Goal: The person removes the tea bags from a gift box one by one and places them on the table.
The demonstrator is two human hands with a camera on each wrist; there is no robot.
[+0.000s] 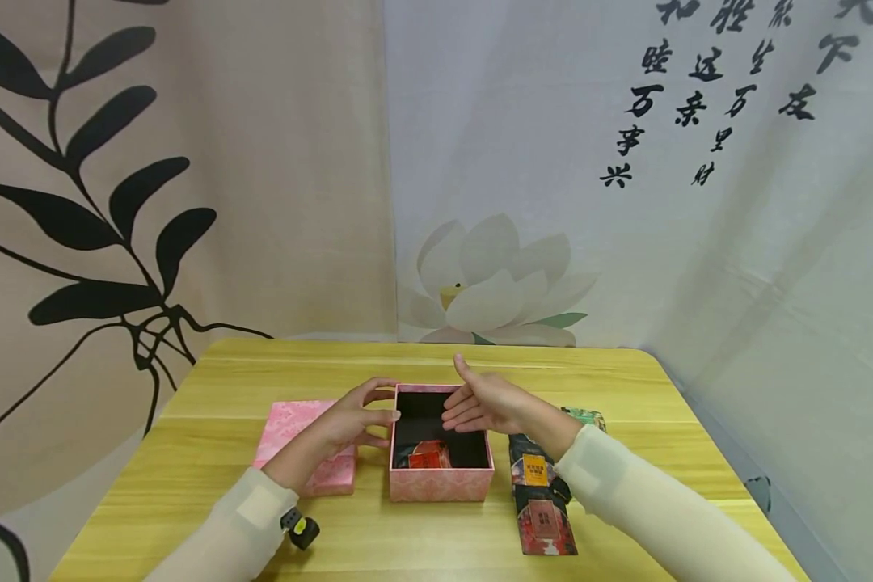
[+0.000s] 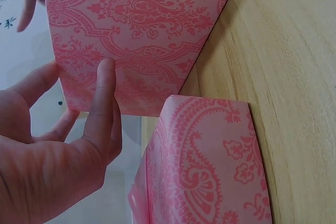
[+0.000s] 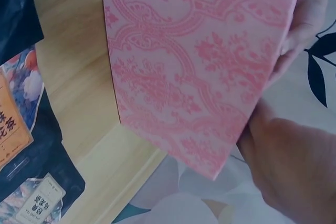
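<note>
A pink patterned box (image 1: 440,487) stands uncovered on the table, its inside black. One red and dark packet (image 1: 429,457) lies at the near end of the box floor. My left hand (image 1: 364,414) has its fingers spread along the box's left side, with fingertips against the outer wall (image 2: 136,35) in the left wrist view. Over the box's right rim reaches my right hand (image 1: 489,402), thumb raised and fingers extended above the opening, holding nothing visible. In the right wrist view the box wall (image 3: 173,51) hides part of that hand's fingers.
Left of the box lies a pink patterned lid (image 1: 291,424), partly under my left forearm. To the right lie several packets: a red-fronted one (image 1: 546,521), a dark one with an orange label (image 1: 534,469) and a green one (image 1: 589,417). A wooden table (image 1: 378,541) carries everything.
</note>
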